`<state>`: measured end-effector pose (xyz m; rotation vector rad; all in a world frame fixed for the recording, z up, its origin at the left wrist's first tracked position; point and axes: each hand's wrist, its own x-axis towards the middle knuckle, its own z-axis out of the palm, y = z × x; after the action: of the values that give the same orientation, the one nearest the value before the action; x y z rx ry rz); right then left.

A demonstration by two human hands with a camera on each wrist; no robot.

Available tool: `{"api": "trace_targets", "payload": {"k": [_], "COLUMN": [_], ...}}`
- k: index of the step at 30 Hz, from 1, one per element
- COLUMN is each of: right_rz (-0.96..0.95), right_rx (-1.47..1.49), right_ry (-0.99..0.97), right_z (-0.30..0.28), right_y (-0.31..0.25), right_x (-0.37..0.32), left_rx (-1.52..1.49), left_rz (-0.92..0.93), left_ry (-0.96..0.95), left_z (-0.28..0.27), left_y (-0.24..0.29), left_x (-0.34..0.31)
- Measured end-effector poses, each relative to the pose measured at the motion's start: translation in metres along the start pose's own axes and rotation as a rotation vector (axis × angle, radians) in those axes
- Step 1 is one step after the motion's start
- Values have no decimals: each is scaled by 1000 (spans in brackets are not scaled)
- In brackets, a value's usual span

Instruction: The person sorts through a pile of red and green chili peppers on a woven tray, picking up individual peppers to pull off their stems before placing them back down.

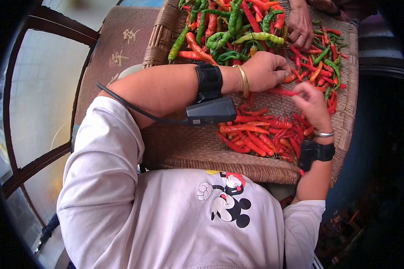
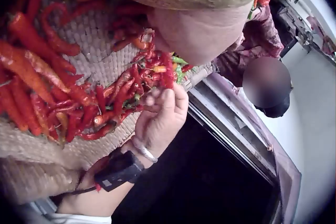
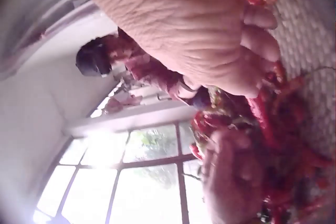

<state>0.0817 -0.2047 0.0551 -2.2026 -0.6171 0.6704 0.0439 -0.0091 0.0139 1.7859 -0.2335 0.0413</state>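
"Where are the two hands?"

"Over the woven tray (image 1: 184, 148). The left hand (image 1: 265, 71), with a gold bangle (image 1: 244, 81), has its fingers bent in; I can't tell whether they grip anything. From there, the right hand (image 1: 313, 105) is at four o'clock, wearing a silver bangle (image 1: 324, 134)."

"And what does the right one have?"

"One long red chilli (image 1: 282, 91) — pinched between thumb and fingers. It lies between the two hands, its other end just below the left one. Whether the left hand touches it, I can't tell."

"What about the rest of the chillies?"

"Take the left hand as the clock's centre. At six o'clock is a heap of red chillies (image 1: 260, 136), a few orange-tinged. At eleven there's a bigger heap of green and red ones (image 1: 224, 38), long and twisted. Towards three, small mixed chillies (image 1: 327, 67) cover the tray's far side."

"Anyone else there?"

"Yes, another person's hand (image 1: 300, 29) at one o'clock, fingers bent down beside the small chillies."

"Anything on the arms?"

"A black strap (image 1: 208, 80) and a camera (image 1: 211, 112) on the left forearm, another strap (image 1: 324, 152) by the right wrist. The right wrist view also shows a bright window (image 3: 149, 187) — around seven o'clock."
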Motion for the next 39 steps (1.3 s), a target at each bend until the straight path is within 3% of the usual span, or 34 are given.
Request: {"api": "trace_targets", "payload": {"k": [1,3,6,7,9,10,12,13,15,18,19,23,26,30,32,36,39], "right_rz": [20,57,19,19,102,97,-204,-205,-392,-316,-213,-265,-288,-68,58,-32,16], "right_rx": [84,258,678,677,364,258,-222,-222,-618,-609,-646,-649,-569,76,261,818,957], "right_ry": [83,322,766,767,643,485,288,288,167,40,1,-5,45,58,169,486,632], "right_z": [-9,-25,-30,-26,-13,-5,13,18,30,36,36,33,25,4,-7,-28,-36], "right_y": [1,10,16,14,12,11,21,17,2,2,-3,-2,3,6,3,16,35], "right_x": [-1,1,6,6,8,9,15,17,19,20,20,16,13,5,2,9,13], "left_rx": [0,-184,-203,-204,-241,-241,-252,-250,-204,-179,-181,-124,-131,-121,-113,-118,-134], "left_rz": [1,-177,-155,-154,-190,-190,-209,-208,-192,-137,-135,-109,-130,-88,-94,-136,-136], "left_ry": [0,-53,-32,-33,-52,-52,-54,-53,-66,-20,-17,-49,-66,-54,-56,-85,-87], "left_z": [-1,-3,-3,-3,-4,-4,-4,-4,-5,-3,-3,-3,-4,-2,-3,-5,-6], "left_y": [4,11,10,10,12,12,12,12,10,7,5,4,5,2,2,5,6], "left_x": [-1,-2,-2,-2,-2,-1,-2,-1,-1,0,1,1,0,2,1,1,1]}}
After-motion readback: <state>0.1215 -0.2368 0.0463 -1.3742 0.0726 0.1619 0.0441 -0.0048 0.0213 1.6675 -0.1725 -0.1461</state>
